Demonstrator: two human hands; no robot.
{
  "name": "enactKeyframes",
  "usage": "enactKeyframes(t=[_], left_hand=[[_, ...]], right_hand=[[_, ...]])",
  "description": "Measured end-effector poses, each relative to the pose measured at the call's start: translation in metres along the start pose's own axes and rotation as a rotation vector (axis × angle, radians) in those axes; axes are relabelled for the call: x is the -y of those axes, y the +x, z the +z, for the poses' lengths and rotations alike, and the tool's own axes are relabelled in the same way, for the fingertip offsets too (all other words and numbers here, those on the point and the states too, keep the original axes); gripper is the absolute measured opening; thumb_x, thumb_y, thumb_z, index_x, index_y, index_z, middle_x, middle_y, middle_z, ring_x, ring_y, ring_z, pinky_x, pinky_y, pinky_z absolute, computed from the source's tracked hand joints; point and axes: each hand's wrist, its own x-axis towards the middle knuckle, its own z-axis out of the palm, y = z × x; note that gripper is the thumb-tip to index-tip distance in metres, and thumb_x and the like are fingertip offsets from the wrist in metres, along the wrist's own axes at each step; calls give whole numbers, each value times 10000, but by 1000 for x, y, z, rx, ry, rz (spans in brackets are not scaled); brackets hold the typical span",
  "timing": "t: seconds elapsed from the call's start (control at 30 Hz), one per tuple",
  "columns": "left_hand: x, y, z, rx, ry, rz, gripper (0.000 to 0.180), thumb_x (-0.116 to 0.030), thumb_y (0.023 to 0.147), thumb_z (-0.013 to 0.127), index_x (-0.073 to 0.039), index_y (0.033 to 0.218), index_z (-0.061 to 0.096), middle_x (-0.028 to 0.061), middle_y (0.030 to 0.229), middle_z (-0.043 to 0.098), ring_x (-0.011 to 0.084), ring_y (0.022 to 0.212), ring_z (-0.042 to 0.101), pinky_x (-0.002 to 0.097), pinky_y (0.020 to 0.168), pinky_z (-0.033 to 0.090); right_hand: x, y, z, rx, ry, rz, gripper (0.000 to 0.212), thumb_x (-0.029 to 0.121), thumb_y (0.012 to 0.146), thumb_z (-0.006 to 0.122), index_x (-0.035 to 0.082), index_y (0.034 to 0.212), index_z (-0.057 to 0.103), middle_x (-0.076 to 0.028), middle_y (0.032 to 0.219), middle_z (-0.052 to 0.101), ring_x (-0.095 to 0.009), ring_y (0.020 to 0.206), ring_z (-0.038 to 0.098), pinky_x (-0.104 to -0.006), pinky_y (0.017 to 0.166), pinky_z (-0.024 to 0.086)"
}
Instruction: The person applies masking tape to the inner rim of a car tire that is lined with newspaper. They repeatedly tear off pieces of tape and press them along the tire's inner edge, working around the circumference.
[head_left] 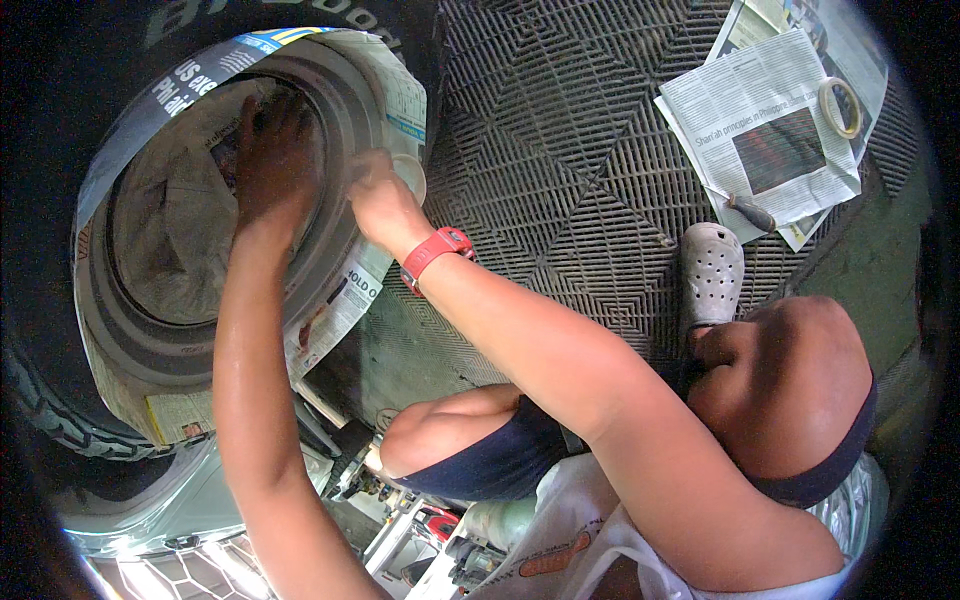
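Note:
A truck-size wheel rim [345, 110] stands at the left, with newspaper strips [395, 110] tucked around it against the black tyre [60, 200]. More newspaper [165, 250] covers the rim's recessed middle. My left hand [275, 165] reaches into that recess, its fingers stretched out against the inner edge, in shadow. My right hand [385, 195] is closed at the rim's right side, thumb and fingers pinched. It grips a pale roll of masking tape [412, 175], partly hidden behind the hand. A red watch [437, 258] is on my right wrist.
Newspaper sheets [730, 125] lie on the ribbed floor mat [560, 150] at the upper right. On them rest another tape roll [840, 108] and a dark-handled tool [750, 212]. My grey clog [713, 270] is close by. Glossy bodywork [190, 490] lies below the tyre.

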Motion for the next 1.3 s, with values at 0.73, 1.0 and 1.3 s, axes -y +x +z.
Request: enactKeyframes(t=[0.73,1.0,1.3], left_hand=[[56,-11,0,-220,40,-92,484,-176,938,639,-191,1422,651,82,1476,583,307,1373,517,552,1191,308],[67,-7,-1,-203,90,-51,508,-258,934,668,-221,1440,635,55,1509,549,282,1415,471,595,1186,273],[79,-8,0,-251,372,58,478,-289,963,636,-227,1437,627,49,1493,558,291,1405,481,586,1178,277]], right_hand=[[69,27,19,-269,277,-33,349,166,912,663,-38,1195,685,-317,1163,691,-490,1140,647,-493,995,516],[86,84,61,-466,313,-180,358,111,902,651,-7,1237,693,-270,1234,696,-434,1173,654,-477,1028,512],[87,93,77,-536,355,-263,291,103,945,589,35,1189,733,-212,1201,734,-392,1120,688,-442,1015,521]])
